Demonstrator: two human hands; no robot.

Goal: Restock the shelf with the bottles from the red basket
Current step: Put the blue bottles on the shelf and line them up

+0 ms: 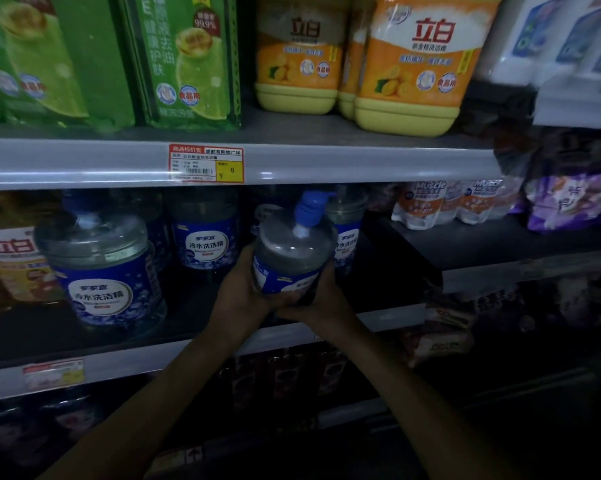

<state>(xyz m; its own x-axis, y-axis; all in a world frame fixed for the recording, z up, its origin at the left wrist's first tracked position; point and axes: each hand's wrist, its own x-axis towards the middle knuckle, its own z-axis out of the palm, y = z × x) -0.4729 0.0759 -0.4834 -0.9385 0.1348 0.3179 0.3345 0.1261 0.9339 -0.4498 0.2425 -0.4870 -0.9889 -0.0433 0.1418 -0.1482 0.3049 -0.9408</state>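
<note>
Left hand [245, 289], right hand [321, 299] clasped, seemingly touching below.

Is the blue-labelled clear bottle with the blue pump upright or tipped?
Tipped: the blue-labelled clear bottle leans, pump top toward the shelf, base toward the camera, held between left hand and right hand.

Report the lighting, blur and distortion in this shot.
Head view: dim overall, brightest on the upper shelf's orange bottles; below the lower shelf edge it falls nearly black. Wide-angle bowing tilts the shelf lines. Edges smear, right side worst. The held bottle and both hands stay legible.
</note>
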